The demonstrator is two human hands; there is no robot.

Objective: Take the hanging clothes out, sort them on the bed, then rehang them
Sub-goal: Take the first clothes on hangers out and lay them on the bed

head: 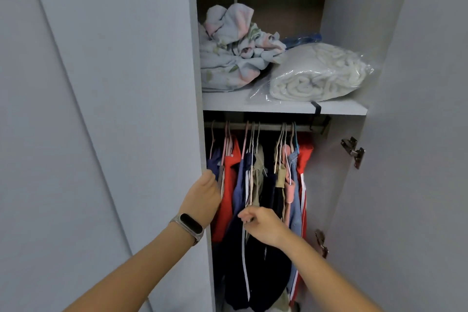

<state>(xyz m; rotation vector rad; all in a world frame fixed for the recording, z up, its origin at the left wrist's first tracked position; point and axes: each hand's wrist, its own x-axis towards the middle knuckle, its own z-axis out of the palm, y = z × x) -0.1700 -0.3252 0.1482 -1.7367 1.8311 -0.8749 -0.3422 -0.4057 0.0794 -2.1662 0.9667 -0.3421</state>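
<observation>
Two hands at hanging clothes point(255, 185), left grip point(202, 196) relaxed, right grip point(260, 225) pinching fabric

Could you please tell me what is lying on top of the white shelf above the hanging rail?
On the shelf lie a crumpled floral bedsheet and a rolled white blanket in clear plastic. A blue-edged bag shows behind; the rest is covered.

Both forearms reached up from the lower frame; the left hand point(202, 194) (banded wrist) was straight-fingered, the right hand point(262, 225) loosely curled at centre.
</observation>
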